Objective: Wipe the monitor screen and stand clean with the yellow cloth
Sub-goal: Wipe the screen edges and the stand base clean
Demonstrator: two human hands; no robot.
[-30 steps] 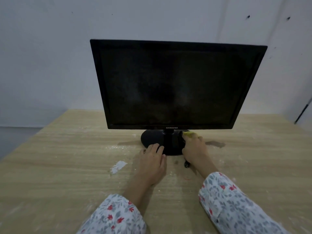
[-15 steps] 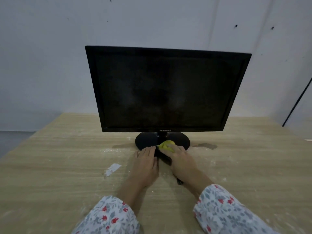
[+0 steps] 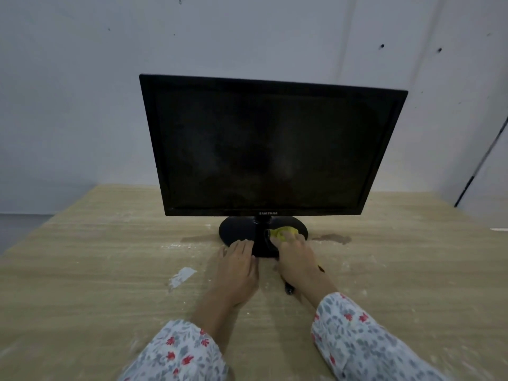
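Observation:
A black monitor (image 3: 270,149) stands on a round black stand (image 3: 235,229) in the middle of the wooden table. Its dark screen shows faint smudges. My right hand (image 3: 297,255) holds a bunched yellow cloth (image 3: 283,232) against the right half of the stand's base, beside the neck. Only the cloth's front part shows past my fingers. My left hand (image 3: 237,268) lies flat with straight fingers, its tips touching the front left edge of the base.
The wooden table (image 3: 96,270) carries a white scrap (image 3: 181,276), pale dust, and a dark stain (image 3: 334,238) right of the stand. A small dark object (image 3: 289,289) lies under my right wrist. A grey wall stands close behind; a dark rod (image 3: 478,171) leans at right.
My right hand with the cloth went from the right of the base to its front middle, then back to the right half. My left hand stayed at the base's front edge. The view shifted.

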